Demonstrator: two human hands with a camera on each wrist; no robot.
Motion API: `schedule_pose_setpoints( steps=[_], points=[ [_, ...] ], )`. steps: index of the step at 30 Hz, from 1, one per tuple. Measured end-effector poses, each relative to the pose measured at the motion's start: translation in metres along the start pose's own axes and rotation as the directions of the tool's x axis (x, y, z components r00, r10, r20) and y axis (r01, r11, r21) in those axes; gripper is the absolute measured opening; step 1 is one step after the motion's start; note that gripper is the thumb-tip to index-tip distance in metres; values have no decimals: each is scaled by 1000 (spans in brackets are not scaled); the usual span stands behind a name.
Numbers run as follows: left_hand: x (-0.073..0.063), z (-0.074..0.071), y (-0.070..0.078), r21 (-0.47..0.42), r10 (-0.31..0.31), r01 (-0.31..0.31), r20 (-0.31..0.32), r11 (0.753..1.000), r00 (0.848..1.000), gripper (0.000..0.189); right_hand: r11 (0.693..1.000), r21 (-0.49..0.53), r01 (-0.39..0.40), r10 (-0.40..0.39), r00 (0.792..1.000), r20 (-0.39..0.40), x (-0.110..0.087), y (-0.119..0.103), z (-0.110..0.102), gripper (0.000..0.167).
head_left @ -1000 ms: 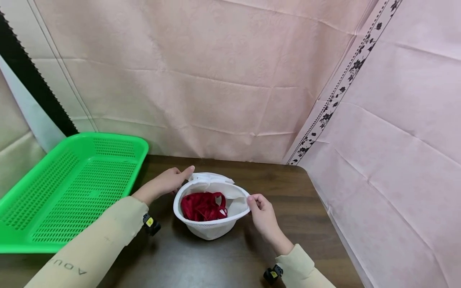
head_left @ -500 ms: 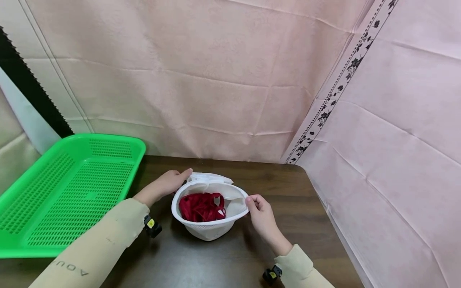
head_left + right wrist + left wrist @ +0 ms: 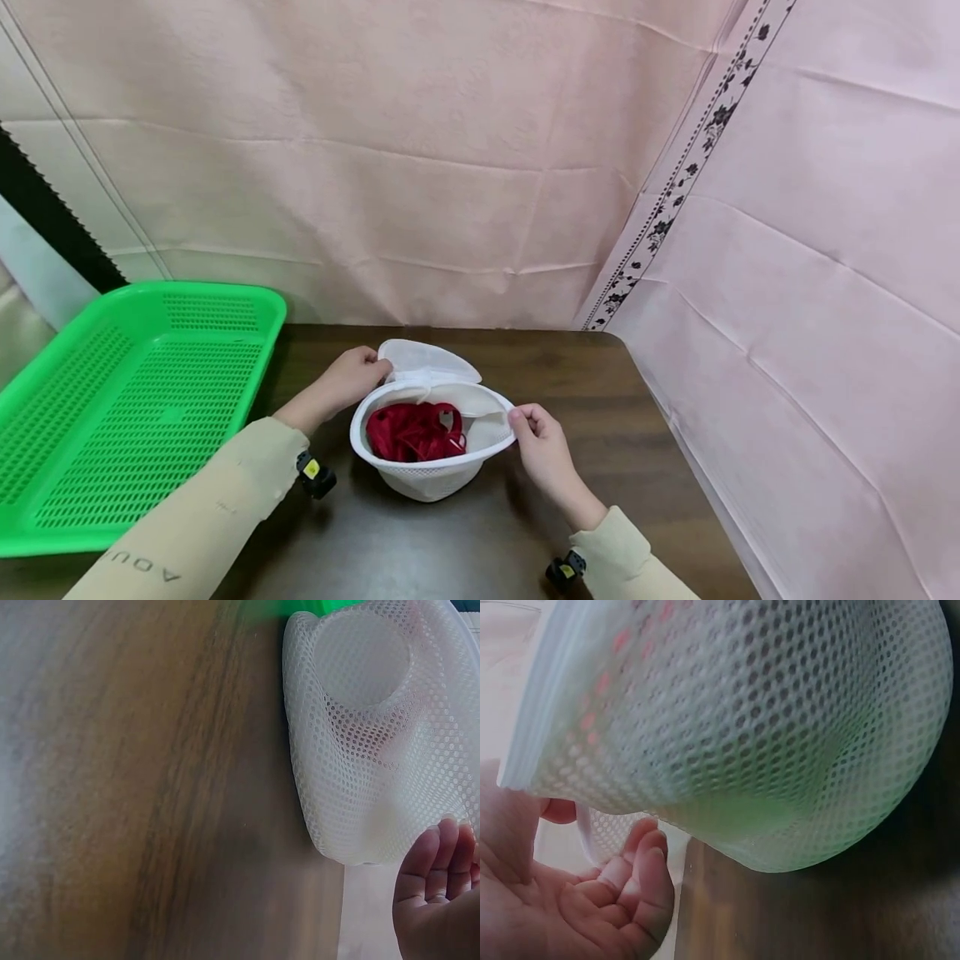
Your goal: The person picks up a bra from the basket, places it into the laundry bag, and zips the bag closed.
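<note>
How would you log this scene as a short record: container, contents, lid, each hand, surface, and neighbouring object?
Container: white mesh bag, mouth open
Contents: crumpled red fabric
Lid: flap raised at the far side
Left hand: grips the bag's far left edge, by the flap
Right hand: pinches the right side of the rim
Surface: dark wooden table
Neighbour: green basket, left of the bag, not touching it

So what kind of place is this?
Probably an indoor corner, screened off for tabletop work, though I can't tell which room. Pale cloth hangings surround a brown wooden table, with a green basket and a white mesh bag.
</note>
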State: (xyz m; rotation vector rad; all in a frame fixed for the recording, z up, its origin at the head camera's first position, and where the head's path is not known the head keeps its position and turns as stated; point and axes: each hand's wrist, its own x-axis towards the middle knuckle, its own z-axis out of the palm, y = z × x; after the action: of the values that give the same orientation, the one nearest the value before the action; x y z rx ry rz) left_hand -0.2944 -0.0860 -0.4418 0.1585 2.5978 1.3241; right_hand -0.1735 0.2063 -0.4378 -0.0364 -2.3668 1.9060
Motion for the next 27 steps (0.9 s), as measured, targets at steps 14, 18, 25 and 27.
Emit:
schedule_pose_setpoints(
  steps=[14,18,25,27],
  points=[
    [-4,4,8,-207,96,-102,-35,973,995,39,1000,-12,12,-12,1000,-8,1,20,-3,19],
    [-4,7,14,-282,134,-146,-61,948,989,37,1000,-30,6,-6,1000,-8,-6,7,-6,18],
    [-9,9,29,-410,209,-218,-66,886,976,37,1000,-21,13,-14,999,-42,-4,18,-11,20],
    [-9,9,31,-430,247,-251,-67,867,967,35,1000,-20,20,-21,998,-53,-2,26,-12,21]
  ],
)
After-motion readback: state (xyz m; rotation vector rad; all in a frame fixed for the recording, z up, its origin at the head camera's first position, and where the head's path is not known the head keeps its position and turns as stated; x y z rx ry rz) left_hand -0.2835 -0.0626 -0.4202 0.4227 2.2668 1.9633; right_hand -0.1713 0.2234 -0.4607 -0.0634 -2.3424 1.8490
